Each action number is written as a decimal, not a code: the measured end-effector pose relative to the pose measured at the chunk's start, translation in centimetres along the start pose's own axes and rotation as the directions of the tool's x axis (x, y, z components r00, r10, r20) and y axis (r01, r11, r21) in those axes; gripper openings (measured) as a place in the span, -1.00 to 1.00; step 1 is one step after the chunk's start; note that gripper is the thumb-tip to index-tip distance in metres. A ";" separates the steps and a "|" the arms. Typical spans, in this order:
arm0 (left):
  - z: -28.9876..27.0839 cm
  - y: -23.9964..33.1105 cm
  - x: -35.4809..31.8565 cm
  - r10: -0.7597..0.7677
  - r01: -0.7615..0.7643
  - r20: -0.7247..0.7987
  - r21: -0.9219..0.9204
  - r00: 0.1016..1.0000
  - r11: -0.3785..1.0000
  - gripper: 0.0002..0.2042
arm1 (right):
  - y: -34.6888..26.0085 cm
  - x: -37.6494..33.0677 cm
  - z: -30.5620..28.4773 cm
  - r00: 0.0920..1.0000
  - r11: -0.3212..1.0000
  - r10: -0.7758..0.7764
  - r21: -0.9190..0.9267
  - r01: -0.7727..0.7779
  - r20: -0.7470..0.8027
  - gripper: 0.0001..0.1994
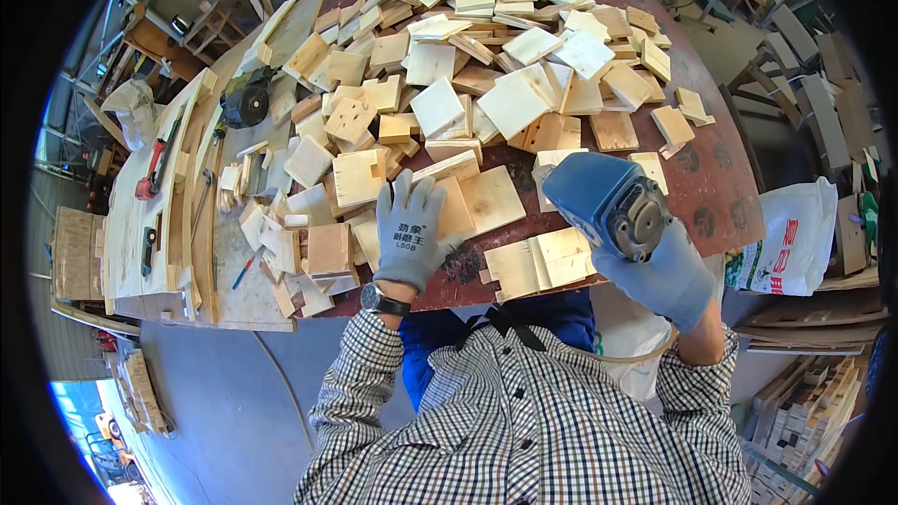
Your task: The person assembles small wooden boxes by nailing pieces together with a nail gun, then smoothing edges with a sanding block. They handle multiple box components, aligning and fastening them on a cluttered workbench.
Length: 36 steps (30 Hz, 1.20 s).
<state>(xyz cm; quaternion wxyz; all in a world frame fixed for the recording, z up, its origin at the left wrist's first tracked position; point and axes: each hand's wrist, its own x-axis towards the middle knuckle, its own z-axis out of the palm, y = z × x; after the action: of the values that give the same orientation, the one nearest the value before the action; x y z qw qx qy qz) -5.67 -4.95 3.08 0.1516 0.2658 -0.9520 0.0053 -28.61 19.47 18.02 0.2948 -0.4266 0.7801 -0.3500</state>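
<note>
My left hand (pixel 412 229), in a grey work glove with a wristwatch below it, lies flat with fingers spread on a pale square wooden piece (pixel 477 201) near the front edge of the dark red-brown table (pixel 711 196). My right hand (pixel 666 279), gloved in grey-blue, grips a blue hand-held power tool (pixel 603 201) raised over the table's front right, its round metal end facing up toward me. A wide heap of cut plywood pieces (pixel 486 65) covers the table beyond both hands. A flat pair of boards (pixel 543 262) lies between my hands.
A pale workbench (pixel 154 224) at the left carries wood strips, a black round power tool (pixel 247 98), a red-handled tool (pixel 150 173) and a pencil (pixel 245 269). A white printed bag (pixel 790 238) hangs at the right. Stacked wooden parts (pixel 804 411) fill the lower right.
</note>
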 end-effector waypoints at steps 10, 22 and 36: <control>2.7 1.3 -3.7 -0.223 0.214 -0.027 -0.187 0.974 0.959 -0.47 | -0.3 0.6 0.3 0.998 0.998 0.061 0.023 -0.061 0.033 -0.59; 3.1 0.1 -4.2 -0.175 0.126 -0.134 -0.313 0.976 0.941 -0.52 | -0.7 1.1 1.2 0.992 0.994 0.106 0.014 -0.107 0.066 -0.57; 3.0 0.7 -4.2 -0.142 0.113 -0.222 -0.137 0.965 0.984 -0.49 | -0.7 1.5 1.3 0.985 0.988 0.153 0.001 -0.154 0.074 -0.62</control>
<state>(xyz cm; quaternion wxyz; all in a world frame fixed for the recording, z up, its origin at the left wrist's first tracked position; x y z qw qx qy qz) -3.41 -2.52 -0.95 0.2771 0.3144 -0.9074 -0.0322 -28.03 17.50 17.60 0.3510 -0.3767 0.7981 -0.3130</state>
